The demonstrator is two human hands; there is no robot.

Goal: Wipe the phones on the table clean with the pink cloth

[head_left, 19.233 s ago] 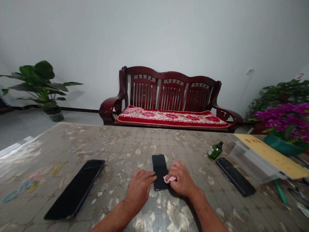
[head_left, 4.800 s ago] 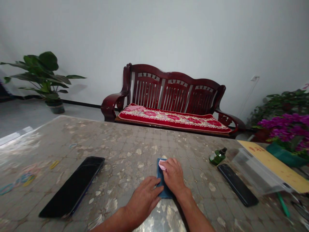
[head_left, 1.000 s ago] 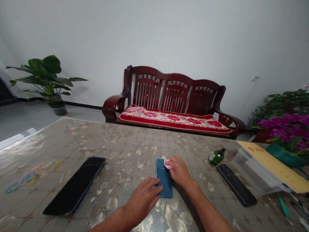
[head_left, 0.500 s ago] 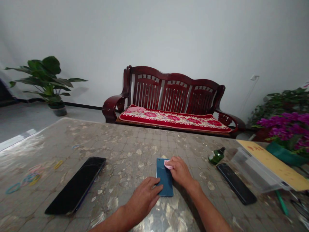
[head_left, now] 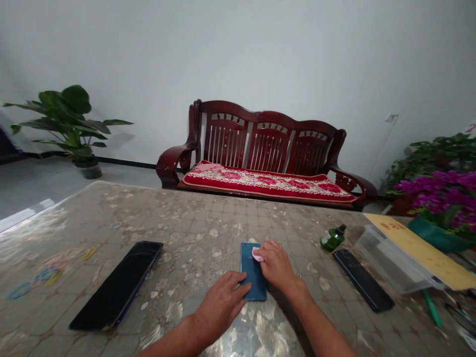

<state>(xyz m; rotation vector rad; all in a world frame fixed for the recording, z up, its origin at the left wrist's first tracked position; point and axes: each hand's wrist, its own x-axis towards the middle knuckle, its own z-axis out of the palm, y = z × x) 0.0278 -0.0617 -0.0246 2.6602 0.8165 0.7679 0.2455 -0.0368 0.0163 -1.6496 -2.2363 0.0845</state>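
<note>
A blue smartphone (head_left: 254, 277) lies back side up on the patterned tablecloth, its camera end pointing away from me. My left hand (head_left: 224, 297) grips its lower left edge, with thumb and fingertips resting on the back. Pinched in the fingers of my right hand (head_left: 275, 265) is a small pink cloth (head_left: 257, 254), pressed on the upper right part of the phone's back. The underside of the phone and most of the cloth under my fingers are hidden.
On the left lie a large black tablet (head_left: 119, 285) and several coloured hair ties (head_left: 46, 274). To the right are a green bottle (head_left: 332, 239), a black phone (head_left: 362, 280) and a clear plastic box (head_left: 386, 263) under a yellow board (head_left: 420, 248). Beyond the table stands a wooden bench (head_left: 267, 141).
My right hand and the pink cloth have shifted very slightly left and down on the phone's back. The left hand keeps its hold, and the phone stays in place.
</note>
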